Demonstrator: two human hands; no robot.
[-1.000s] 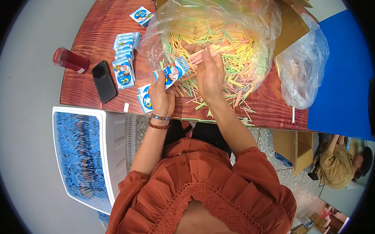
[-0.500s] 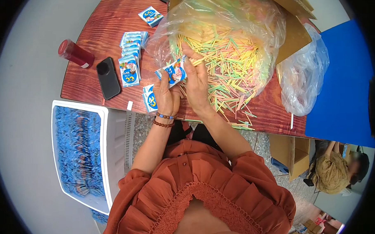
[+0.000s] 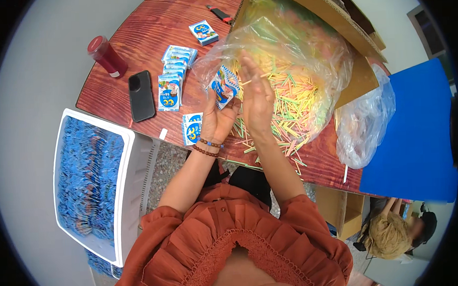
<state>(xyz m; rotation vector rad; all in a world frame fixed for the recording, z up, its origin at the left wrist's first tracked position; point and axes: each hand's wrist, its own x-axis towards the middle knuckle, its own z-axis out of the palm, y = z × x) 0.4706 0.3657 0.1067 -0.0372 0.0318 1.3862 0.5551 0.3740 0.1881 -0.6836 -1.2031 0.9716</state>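
My left hand (image 3: 219, 122) holds a small blue-and-white packet (image 3: 223, 87) upright between thumb and fingers. Close to the packet's right side is my right hand (image 3: 258, 104), its fingers curled and slightly blurred. A thin pale stick (image 3: 246, 83) pokes out from those fingers toward the packet; whether more are held is hidden. Beyond and right of my hands, a heap of thin pastel sticks (image 3: 293, 98) spills from a clear plastic bag (image 3: 270, 33) onto the table. Left of my left wrist lie a couple of similar packets (image 3: 191, 130).
A row of packets (image 3: 169, 92), a black phone (image 3: 141, 95) and a red-filled jar (image 3: 107, 57) are on the wooden table (image 3: 129, 40). A white bin (image 3: 126, 161) full of blue packets stands left. The cardboard box (image 3: 355, 83) and a crumpled bag (image 3: 364, 118) lie right; another person (image 3: 391, 233) sits beyond.
The view has shifted, so the table things appear farther right. My right hand has come off the packet's edge, and the packet is now more upright in my left hand.
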